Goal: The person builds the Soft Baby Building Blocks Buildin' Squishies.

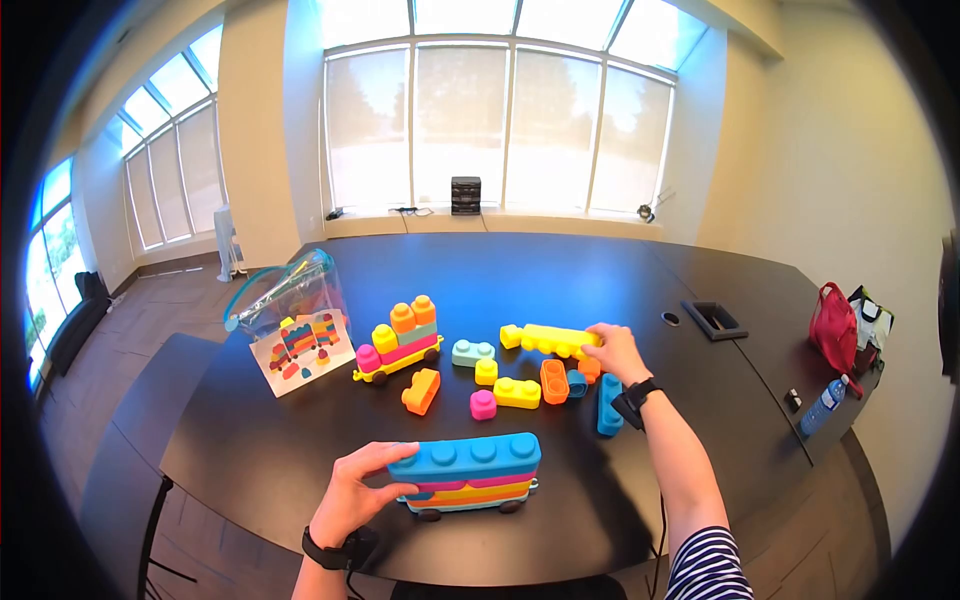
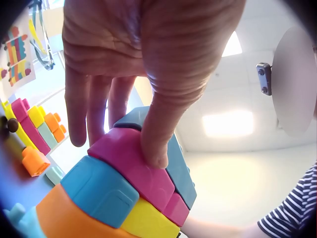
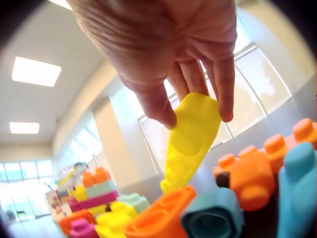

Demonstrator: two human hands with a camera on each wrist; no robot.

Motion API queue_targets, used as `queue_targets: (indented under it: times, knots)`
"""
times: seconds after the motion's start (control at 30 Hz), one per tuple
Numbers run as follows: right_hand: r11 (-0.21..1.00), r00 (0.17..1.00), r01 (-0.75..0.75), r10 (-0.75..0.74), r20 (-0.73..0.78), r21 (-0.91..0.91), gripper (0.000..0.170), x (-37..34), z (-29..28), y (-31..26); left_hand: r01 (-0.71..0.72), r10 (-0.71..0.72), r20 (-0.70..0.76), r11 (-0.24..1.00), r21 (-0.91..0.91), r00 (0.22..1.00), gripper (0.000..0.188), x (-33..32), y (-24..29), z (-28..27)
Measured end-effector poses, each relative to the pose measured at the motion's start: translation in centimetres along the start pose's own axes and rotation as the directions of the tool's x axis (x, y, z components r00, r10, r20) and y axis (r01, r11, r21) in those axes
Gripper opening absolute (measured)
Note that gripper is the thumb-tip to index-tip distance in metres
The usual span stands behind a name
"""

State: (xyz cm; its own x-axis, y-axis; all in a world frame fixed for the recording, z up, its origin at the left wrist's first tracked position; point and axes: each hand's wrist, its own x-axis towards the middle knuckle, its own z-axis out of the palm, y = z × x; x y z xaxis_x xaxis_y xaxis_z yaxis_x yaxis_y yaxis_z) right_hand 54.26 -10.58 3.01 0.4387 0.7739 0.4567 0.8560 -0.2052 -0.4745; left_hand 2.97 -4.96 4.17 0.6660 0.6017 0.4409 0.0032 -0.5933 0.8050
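My left hand [image 1: 355, 488] grips the left end of a stacked toy-block wagon [image 1: 468, 492]. Its top layer is a long blue block [image 1: 470, 457], over magenta, yellow and orange layers and dark wheels. In the left wrist view the thumb presses a magenta block [image 2: 131, 153]. Farther out, my right hand [image 1: 618, 356] pinches one end of a long yellow block [image 1: 548, 340]. The right wrist view shows that yellow block [image 3: 192, 129] between thumb and fingers, above an orange block [image 3: 163, 215] and a blue hollow one [image 3: 213, 215].
Several loose blocks lie mid-table, including a yellow block [image 1: 517, 393], a pink block [image 1: 483, 404] and a blue block [image 1: 609, 405]. A second block wagon [image 1: 400, 350] stands left of them, beside a clear bag with a picture card [image 1: 302, 352]. A water bottle [image 1: 824, 405] stands right.
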Motion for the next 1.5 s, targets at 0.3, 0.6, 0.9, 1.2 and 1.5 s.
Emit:
queue_targets:
  times: [0.3, 0.6, 0.9, 1.2, 1.5]
  knots:
    - [0.894, 0.718, -0.241, -0.097, 0.689, 0.378, 0.032, -7.3, -2.8, -2.1, 0.016, -0.016, -0.01, 0.998, 0.056, 1.0, 0.061, 0.3, 2.1, 0.6]
    - [0.92, 0.948, 0.144, -0.022, 0.317, -0.365, 0.045, -0.9, 0.5, 2.1, 0.002, -0.001, -0.02, 0.999, 0.05, 1.0, 0.06, 0.2, 1.8, 1.3]
    - [0.902, 0.935, 0.14, 0.015, 0.355, -0.409, 0.052, -0.3, 2.6, 2.1, -0.069, 0.07, -0.015, 0.996, 0.061, 0.997, 0.06, 0.3, 1.2, 1.4]
    - [0.94, 0.981, 0.186, -0.163, 0.102, -0.285, 0.058, -1.4, -2.3, -4.0, -0.093, 0.094, -0.007, 0.99, 0.103, 0.996, 0.068, 0.3, 1.4, 1.5]
    - [0.77, 0.832, 0.334, -0.512, 0.215, 0.543, 0.05, -7.8, -4.7, -25.1, 0.073, -0.074, -0.028, 0.997, -0.039, 0.997, 0.076, 0.4, 1.1, 2.2]
